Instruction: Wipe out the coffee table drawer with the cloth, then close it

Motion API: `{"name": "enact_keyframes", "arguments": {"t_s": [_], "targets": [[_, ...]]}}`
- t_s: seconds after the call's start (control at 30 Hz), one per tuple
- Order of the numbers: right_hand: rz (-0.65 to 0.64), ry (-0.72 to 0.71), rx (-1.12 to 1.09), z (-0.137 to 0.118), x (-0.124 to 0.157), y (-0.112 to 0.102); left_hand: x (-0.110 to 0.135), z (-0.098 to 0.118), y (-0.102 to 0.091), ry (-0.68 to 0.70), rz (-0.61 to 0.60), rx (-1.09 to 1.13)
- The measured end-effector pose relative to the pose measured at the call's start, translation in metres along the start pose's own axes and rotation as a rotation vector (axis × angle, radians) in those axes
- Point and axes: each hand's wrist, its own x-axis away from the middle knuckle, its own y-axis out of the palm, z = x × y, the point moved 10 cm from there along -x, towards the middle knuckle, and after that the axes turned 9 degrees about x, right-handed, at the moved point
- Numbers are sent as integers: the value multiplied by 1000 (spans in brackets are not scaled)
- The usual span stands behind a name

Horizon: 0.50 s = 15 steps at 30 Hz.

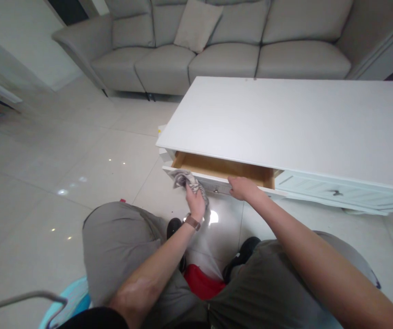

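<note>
My left hand (pixel 195 201), with a brown-strapped watch on its wrist, is closed on a grey-and-white patterned cloth (pixel 183 178). The bunched cloth lies against the left part of the drawer front (pixel 210 183), by its top edge. Gripping that same top edge, right of the small metal knob (pixel 216 190), is my right hand (pixel 242 188). The drawer is pulled partway out of a white coffee table (pixel 285 119). Its bare wooden inside (pixel 223 167) shows, and I see no contents in the visible part.
A second drawer (pixel 333 193) with a metal knob is closed on the right. Behind the table stands a long grey sofa (pixel 223 61) with a cushion (pixel 198 25). A red object (pixel 203 281) is between my feet, and a blue basin (pixel 71 297) is at lower left.
</note>
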Motion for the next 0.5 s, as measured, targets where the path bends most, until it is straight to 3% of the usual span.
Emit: {"name": "enact_keyframes", "arguments": {"t_s": [0.1, 0.2, 0.3, 0.5], "targets": [[1, 8, 23, 1, -2, 1, 44, -15, 53, -125, -281, 48], [-1, 4, 32, 1, -1, 2, 60, -21, 67, -154, -348, 103], [15, 14, 24, 4, 1, 2, 37, -19, 43, -63, -238, 117], [38, 11, 0, 5, 5, 1, -60, -27, -46, -2, 150, 1]]}}
